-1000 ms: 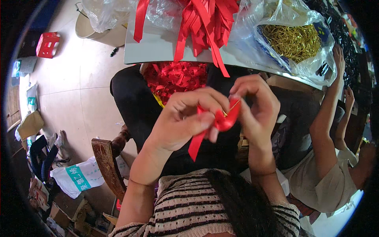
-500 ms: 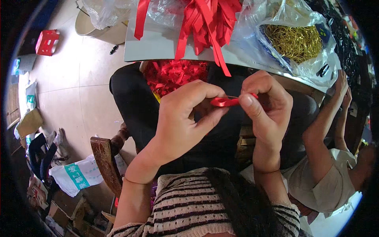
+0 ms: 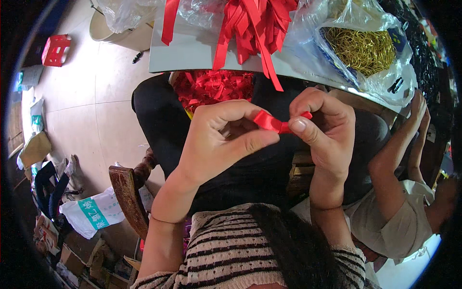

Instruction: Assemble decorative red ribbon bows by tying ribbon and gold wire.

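Observation:
A small red ribbon bow is stretched between my two hands above my lap. My left hand closes thumb and fingers on its left loop. On the other side my right hand pinches the bow near its middle, with a short red end showing above the thumb. A container between my legs holds a heap of red ribbon bows, just beyond my hands. On the table, long red ribbon strips lie bunched, some hanging over the near edge.
Gold cord loops fill an open plastic bag on the right of the white table. Another person's arms reach in at the right. At the left are a wooden chair arm, a beige bucket and a red crate.
The ribbon has turned so that its left loop now faces up, broad and flattened. The thin strand seen between my hands earlier no longer shows. Both hands stay in nearly the same place.

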Demonstrator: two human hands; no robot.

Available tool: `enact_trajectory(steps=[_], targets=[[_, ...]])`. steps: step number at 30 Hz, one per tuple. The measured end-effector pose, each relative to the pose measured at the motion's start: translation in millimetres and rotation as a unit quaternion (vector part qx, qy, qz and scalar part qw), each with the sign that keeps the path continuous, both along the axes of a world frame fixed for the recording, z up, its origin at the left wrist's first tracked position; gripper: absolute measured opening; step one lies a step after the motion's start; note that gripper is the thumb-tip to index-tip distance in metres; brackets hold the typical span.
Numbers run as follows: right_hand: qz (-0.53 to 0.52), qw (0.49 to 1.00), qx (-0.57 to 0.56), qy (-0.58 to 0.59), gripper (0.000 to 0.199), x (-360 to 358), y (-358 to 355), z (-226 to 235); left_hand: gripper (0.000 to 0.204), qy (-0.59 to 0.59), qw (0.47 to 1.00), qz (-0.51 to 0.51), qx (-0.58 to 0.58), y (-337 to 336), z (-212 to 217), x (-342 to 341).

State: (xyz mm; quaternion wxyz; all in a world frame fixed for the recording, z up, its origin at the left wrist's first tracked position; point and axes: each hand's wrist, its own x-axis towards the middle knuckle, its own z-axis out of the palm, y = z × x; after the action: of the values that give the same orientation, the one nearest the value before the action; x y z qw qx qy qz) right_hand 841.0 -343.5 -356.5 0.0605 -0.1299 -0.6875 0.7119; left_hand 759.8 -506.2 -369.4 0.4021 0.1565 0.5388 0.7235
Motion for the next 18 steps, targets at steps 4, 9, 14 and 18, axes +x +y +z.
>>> enact_trajectory(steps=[4, 9, 14, 18], targets=[[-0.034, 0.996, 0.041, 0.065, 0.014, -2.2, -4.4, -7.7, 0.011, 0.022, 1.0, -0.023, -0.001, 0.3, -6.0, -2.0], [-0.06, 0.995, -0.075, 0.038, 0.013, -0.2, -13.4, -8.1, 0.012, 0.133, 0.991, -0.01, 0.017, 2.1, -0.2, -6.6], [-0.095, 0.968, -0.231, -0.008, 0.013, 4.0, -24.4, -6.4, 0.015, 0.421, 0.9, 0.1, -0.058, 6.8, 3.7, -2.5], [-0.112, 0.99, -0.076, 0.046, 0.013, 2.3, -22.5, -9.5, 0.013, 0.365, 0.929, 0.035, -0.045, 7.2, 2.6, -4.1]])
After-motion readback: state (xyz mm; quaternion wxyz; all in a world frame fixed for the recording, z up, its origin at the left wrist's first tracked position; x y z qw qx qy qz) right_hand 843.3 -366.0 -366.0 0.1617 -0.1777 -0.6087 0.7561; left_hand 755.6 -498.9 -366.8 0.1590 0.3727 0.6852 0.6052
